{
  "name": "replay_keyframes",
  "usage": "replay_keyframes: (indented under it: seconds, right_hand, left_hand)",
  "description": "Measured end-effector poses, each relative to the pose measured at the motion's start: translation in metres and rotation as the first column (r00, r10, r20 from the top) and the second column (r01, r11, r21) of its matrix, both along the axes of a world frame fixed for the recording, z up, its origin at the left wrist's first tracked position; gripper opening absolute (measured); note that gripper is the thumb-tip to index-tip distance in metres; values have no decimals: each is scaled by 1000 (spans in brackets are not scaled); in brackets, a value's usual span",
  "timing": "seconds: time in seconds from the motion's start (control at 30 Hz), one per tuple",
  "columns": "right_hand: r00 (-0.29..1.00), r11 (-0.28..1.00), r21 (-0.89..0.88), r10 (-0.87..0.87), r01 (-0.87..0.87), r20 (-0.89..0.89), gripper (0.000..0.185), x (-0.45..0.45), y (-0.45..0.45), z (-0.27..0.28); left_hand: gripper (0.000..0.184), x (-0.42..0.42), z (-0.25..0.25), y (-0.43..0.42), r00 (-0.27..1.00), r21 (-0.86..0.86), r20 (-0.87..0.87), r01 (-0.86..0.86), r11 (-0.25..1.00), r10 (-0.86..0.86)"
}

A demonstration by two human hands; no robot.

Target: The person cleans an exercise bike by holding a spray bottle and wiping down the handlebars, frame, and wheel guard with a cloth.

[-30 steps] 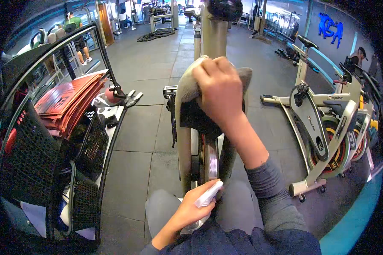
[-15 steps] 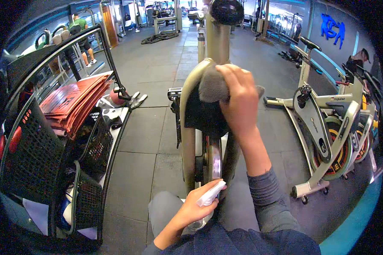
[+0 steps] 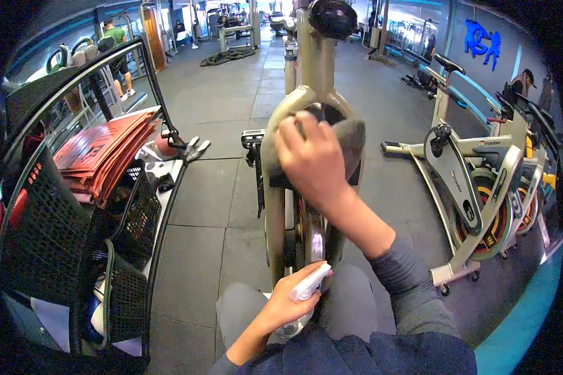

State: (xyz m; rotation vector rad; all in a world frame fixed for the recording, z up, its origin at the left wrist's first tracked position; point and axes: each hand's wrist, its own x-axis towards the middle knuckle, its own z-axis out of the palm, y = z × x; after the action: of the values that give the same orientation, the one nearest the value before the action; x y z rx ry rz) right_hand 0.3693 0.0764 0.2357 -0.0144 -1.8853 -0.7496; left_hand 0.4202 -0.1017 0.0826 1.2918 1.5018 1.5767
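Right in front of me stands an exercise bike [image 3: 319, 69], seen end-on, with its flywheel [image 3: 316, 228] low between the frame tubes. My right hand [image 3: 309, 156] is closed on a grey cloth [image 3: 351, 139] and lies against the left side of the frame's curved upper part. Part of the cloth spreads out to the right of the hand. Lower down, near my knees, my left hand [image 3: 291, 304] grips a spray bottle by its white trigger head [image 3: 309, 282]. The clear bottle body is mostly hidden under that hand.
A black rack [image 3: 159, 81] on the left holds orange folded sheets [image 3: 103, 153] and black baskets [image 3: 128, 294]. More exercise bikes [image 3: 460, 181] stand at right. A coiled rope [image 3: 225, 57] lies on the floor ahead. Another person [image 3: 116, 56] is at far left, another [image 3: 520, 84] at right.
My right hand has moved left and slightly down with the cloth, from the frame's right side to its left. My left hand stays in place with the spray bottle.
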Motion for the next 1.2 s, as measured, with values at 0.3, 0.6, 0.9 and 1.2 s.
replay_keyframes:
  seconds: [0.3, 0.6, 0.9, 1.2]
  right_hand:
    - [985, 987, 7, 160, -161, 72, 10, 24, 46, 36]
    - [984, 905, -403, 80, -138, -159, 31, 45, 43, 2]
    - [983, 933, -340, 66, -121, -169, 25, 19, 28, 16]
    - [999, 999, -14, 35, -35, -1, 8, 8, 32, 26]
  left_hand:
    - [57, 4, 5, 0, 999, 12, 21, -32, 999, 32]
    - [57, 3, 3, -1, 1000, -8, 1, -24, 1000, 24]
    - [55, 4, 5, 1, 996, -14, -70, -48, 999, 47]
    - [58, 5, 2, 0, 999, 4, 11, -47, 999, 47]
